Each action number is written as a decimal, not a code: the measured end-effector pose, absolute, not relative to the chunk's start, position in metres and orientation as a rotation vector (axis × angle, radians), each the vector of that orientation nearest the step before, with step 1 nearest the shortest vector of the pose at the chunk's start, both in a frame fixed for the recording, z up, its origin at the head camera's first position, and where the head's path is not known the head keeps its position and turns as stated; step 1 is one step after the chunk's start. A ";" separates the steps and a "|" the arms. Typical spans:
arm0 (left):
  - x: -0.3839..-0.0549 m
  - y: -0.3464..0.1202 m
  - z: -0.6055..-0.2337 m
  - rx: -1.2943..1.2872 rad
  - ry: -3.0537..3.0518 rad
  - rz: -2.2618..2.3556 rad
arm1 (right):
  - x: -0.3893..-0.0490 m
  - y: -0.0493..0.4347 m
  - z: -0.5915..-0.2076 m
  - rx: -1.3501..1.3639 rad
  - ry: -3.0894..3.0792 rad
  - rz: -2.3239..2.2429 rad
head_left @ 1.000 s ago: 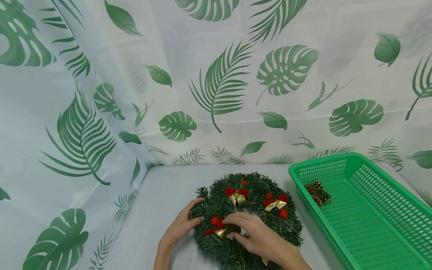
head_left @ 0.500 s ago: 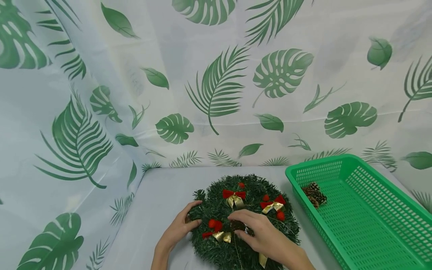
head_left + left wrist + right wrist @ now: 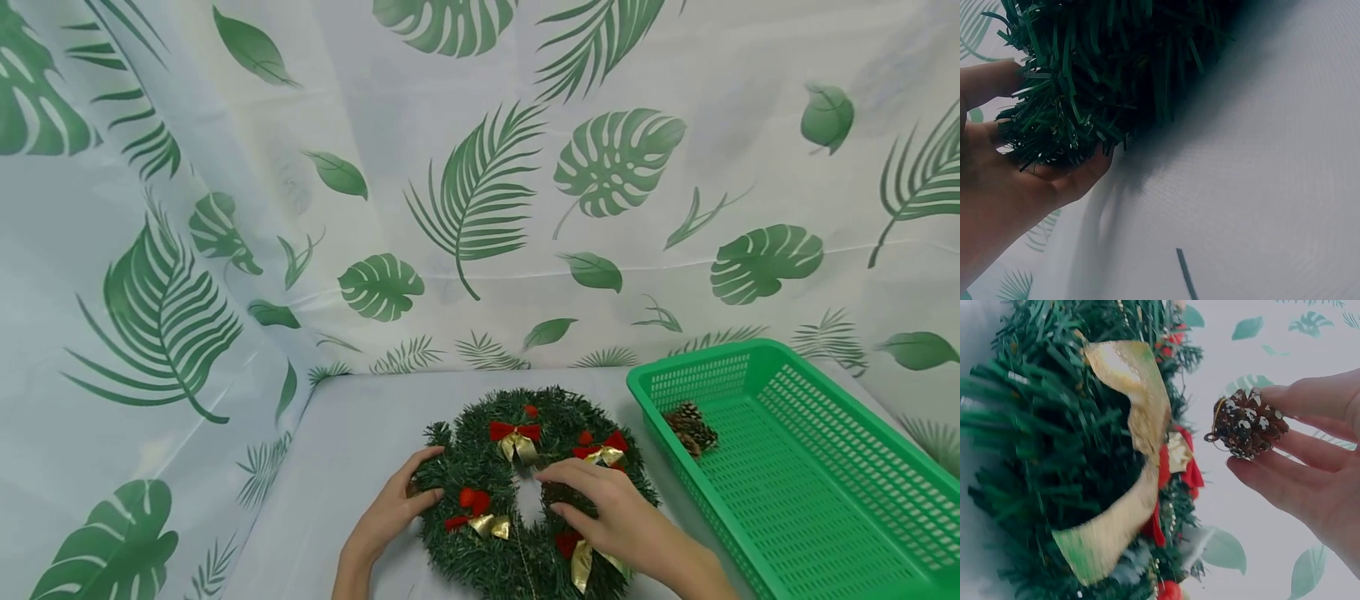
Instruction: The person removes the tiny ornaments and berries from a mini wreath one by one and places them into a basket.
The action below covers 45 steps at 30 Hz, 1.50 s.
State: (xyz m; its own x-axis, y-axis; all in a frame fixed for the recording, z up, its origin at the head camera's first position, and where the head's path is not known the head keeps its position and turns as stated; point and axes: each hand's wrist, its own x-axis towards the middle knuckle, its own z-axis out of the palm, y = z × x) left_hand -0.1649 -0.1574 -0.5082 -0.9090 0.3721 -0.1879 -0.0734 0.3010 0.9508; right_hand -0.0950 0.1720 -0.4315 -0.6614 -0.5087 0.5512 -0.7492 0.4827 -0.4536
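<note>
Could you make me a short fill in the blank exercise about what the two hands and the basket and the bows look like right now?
1. The right hand holds a brown, white-tipped ____.
2. The left hand grips the edge of the ____.
3. The color of the basket is ____.
4. The bows are red and ____.

Missing words: pinecone; wreath; green; gold.

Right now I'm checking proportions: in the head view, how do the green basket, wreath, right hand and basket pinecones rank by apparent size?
1. Green basket, cut off by the frame
2. Wreath, also cut off
3. Right hand
4. Basket pinecones, taken together
</note>
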 end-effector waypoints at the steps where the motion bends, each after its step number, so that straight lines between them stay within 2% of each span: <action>1: -0.165 -0.158 -0.508 0.265 2.204 1.637 | -0.095 0.174 -0.431 1.053 -2.388 0.979; 36: -0.165 -0.157 -0.508 0.248 2.207 1.633 | -0.091 0.231 -0.411 0.956 -2.304 0.701; 45: -0.165 -0.158 -0.507 0.249 2.204 1.638 | -0.087 0.244 -0.400 0.904 -2.441 0.783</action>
State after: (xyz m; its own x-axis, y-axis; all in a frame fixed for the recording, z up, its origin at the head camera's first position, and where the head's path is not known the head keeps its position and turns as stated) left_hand -0.1646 -0.1578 -0.5069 -0.9115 0.3617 -0.1958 -0.0832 0.3040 0.9490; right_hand -0.0870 0.2442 -0.4000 -0.7005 -0.4525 0.5519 -0.6890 0.6303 -0.3578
